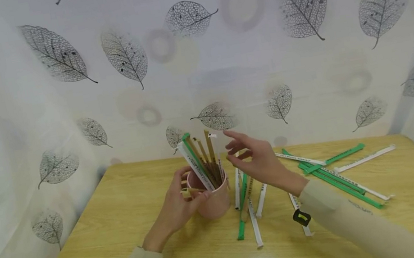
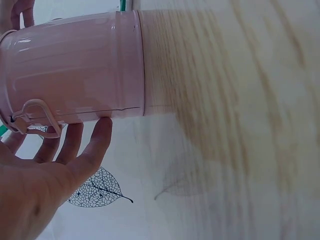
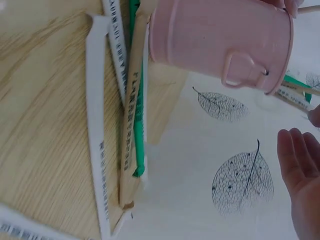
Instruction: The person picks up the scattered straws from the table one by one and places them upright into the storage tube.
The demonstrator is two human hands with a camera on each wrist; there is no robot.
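Note:
A small pink metal bucket [image 1: 215, 204] with side handles stands upright on the table. Several slim paper-wrapped sticks [image 1: 195, 163], like wrapped straws in white, green and brown, lean inside it and poke above its rim. My left hand [image 1: 179, 206] holds the bucket from the left, thumb over the near rim and fingers along its side; the left wrist view shows those fingers [image 2: 102, 132] against the wall below a handle. Just right of the upright sticks, my right hand [image 1: 259, 159] hovers with loosely bent fingers and nothing visible between them.
Beside the bucket on the right lie several loose wrapped sticks [image 1: 255, 226]. A larger crossed pile of green and white ones [image 1: 341, 182] spreads over the right side of the wooden table [image 1: 130, 210]. Behind it hangs a leaf-patterned curtain [image 1: 219, 76].

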